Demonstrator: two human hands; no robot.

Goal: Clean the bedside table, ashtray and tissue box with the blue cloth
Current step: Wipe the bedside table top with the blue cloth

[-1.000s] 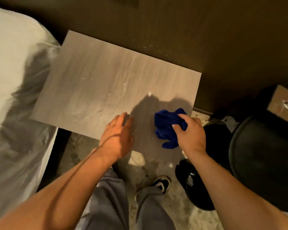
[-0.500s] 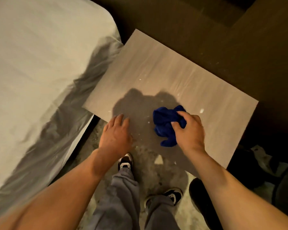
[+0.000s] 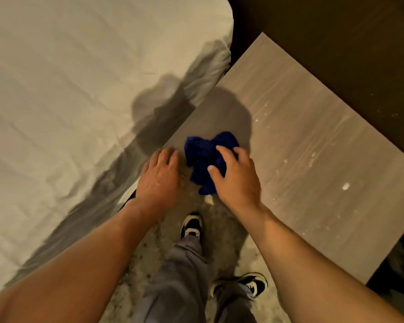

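The grey wood-grain bedside table (image 3: 301, 141) fills the right half of the view, with white specks and crumbs scattered on its top. My right hand (image 3: 237, 177) grips a crumpled blue cloth (image 3: 203, 157) and presses it on the table's near left corner. My left hand (image 3: 160, 176) is cupped just off that corner's edge, fingers together, touching the rim beside the cloth. Neither the ashtray nor the tissue box is in view.
A bed with a white sheet (image 3: 68, 101) lies close along the table's left side. Below the hands are a speckled floor (image 3: 219, 236), my grey trousers and black-and-white shoes (image 3: 191, 226). A dark wall (image 3: 348, 38) runs behind the table.
The view has swung left, bringing more of the bed in and losing the dark bin at the right. My right hand has dragged the cloth leftward to the table's near left corner, toward my left hand.
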